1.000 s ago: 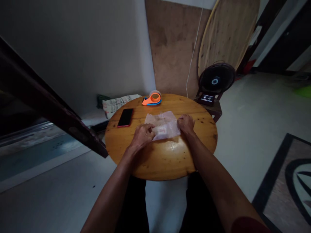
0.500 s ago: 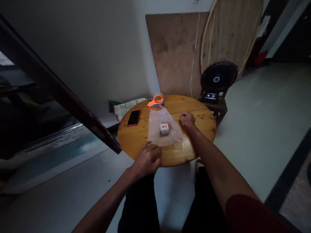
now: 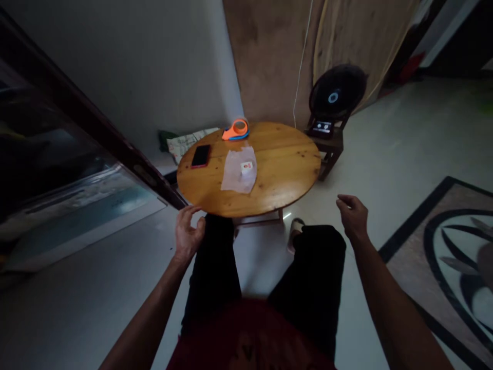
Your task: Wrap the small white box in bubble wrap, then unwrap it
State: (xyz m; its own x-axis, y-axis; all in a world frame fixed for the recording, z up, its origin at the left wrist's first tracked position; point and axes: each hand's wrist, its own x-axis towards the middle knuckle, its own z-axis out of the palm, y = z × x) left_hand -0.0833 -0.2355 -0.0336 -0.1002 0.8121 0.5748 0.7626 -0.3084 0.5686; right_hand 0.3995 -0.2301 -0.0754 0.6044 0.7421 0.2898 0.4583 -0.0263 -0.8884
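Note:
My left hand (image 3: 188, 232) hovers beside the near left edge of the round wooden table (image 3: 287, 172), empty, with thumb and fingers apart. Off to the right, over the floor, my right hand (image 3: 353, 216) is also empty, its fingers loosely bent and a gap between thumb and forefinger. A pale, see-through plastic sheet (image 3: 233, 172) lies crumpled on the tabletop. Near the sheet's right edge sits a small white box (image 3: 246, 168) with red print. Neither hand touches the box or sheet.
An orange tape dispenser (image 3: 236, 130) sits at the table's back edge; a dark phone with red edges (image 3: 201, 155) lies at left. A stool (image 3: 332, 141) with a round black fan (image 3: 337, 95) stands at right. A dark-framed glass panel (image 3: 127, 159) rises at left.
Both hands have left the tabletop and spread apart, the right one far to the right. The sheet now reaches less far right of the box. My view has tilted and shifted.

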